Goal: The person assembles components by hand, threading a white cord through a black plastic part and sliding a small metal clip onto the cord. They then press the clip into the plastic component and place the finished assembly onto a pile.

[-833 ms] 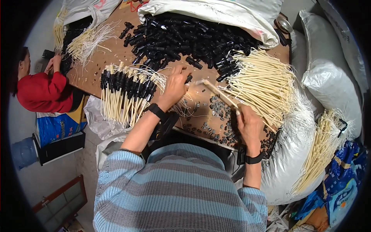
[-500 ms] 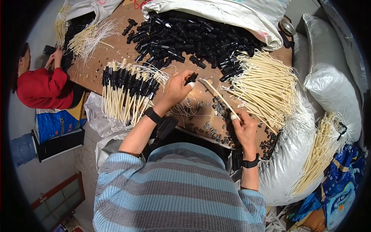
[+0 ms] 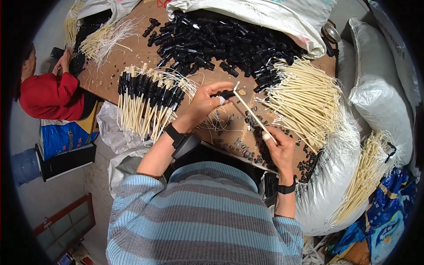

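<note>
My left hand (image 3: 202, 105) is closed on a small black plastic fitting (image 3: 225, 94), held over the table with a light wrap on the thumb. In my right hand (image 3: 282, 146), fingers and thumb pinch the lower end of a thin cream rod (image 3: 251, 113). The rod slants up and left, its white tip right beside the fitting; whether they touch I cannot tell. Left of my left hand lie cream rods with black fittings (image 3: 150, 90) on their ends. A thick heap of plain cream rods (image 3: 304, 101) with white strings lies right of my hands.
Loose black fittings (image 3: 207, 42) are piled at the back, before a white sack (image 3: 265, 15). Small dark pieces (image 3: 243, 148) scatter along the table's near edge. Stuffed sacks (image 3: 375, 75) crowd the right side. A person in a red top (image 3: 51, 97) works at the far left.
The black fitting in my left hand now points right, toward the rod. The rod's tip has come closer to it, and my left fingers have stretched out over the fitting.
</note>
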The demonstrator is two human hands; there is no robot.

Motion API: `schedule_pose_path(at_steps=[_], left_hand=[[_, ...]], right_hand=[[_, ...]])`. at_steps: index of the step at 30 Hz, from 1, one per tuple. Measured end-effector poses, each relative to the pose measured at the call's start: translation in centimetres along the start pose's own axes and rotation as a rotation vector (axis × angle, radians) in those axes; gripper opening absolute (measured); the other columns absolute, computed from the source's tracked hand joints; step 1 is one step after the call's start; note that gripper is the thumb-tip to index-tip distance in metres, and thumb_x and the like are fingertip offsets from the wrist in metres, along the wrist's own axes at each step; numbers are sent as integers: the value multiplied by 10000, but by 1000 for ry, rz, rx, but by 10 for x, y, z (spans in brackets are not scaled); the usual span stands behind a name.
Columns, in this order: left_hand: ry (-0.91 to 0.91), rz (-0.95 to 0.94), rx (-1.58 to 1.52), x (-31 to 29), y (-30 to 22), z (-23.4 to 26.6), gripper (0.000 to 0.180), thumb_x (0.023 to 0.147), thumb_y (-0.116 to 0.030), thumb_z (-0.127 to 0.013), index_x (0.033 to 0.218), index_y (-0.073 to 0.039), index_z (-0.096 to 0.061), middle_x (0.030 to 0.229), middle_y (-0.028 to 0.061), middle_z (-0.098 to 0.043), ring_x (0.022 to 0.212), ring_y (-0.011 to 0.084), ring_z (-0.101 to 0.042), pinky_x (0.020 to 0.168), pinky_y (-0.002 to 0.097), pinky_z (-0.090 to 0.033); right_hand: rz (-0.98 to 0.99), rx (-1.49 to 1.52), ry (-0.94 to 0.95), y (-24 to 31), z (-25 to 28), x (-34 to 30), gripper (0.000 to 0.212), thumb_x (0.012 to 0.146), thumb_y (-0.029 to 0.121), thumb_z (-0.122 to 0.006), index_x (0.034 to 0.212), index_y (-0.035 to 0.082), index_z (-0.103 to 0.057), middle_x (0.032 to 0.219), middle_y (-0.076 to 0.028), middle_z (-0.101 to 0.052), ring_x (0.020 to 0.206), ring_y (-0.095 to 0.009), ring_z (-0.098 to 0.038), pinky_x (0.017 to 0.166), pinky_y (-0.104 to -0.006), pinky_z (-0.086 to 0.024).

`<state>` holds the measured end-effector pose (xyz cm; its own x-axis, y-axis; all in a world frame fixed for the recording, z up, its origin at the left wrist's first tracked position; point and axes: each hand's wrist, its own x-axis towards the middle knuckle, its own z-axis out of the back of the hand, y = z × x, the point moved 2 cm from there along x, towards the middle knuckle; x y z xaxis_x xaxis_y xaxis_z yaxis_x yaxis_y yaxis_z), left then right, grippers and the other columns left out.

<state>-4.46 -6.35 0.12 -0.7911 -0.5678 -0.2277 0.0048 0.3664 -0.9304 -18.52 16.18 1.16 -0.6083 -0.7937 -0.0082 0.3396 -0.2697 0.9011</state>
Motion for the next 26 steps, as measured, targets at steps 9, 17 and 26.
schedule_pose_path(at_steps=[9,17,26], left_hand=[[251,-899,1200,-14,14,-19,249,753,-92,-633,1001,-90,-649,834,80,-655,788,260,-643,689,327,-515],[-84,-736,1087,-29,21,-27,155,793,-133,-610,936,-72,-616,776,69,-591,658,223,-600,530,346,-463],[140,-78,552,-20,35,-31,202,868,-105,-601,1054,-47,-652,834,47,-694,698,188,-642,677,238,-498]], right_hand=[[188,-224,231,18,9,10,174,794,42,-672,960,30,-720,740,-153,-675,634,-265,-656,579,-309,-495],[108,200,-93,3,-5,19,89,771,34,-683,836,26,-623,1121,-101,-653,867,-212,-653,713,-310,-521],[159,-476,178,11,-51,5,441,851,228,-721,1262,123,-601,1070,-94,-698,772,-205,-684,607,-289,-514]])
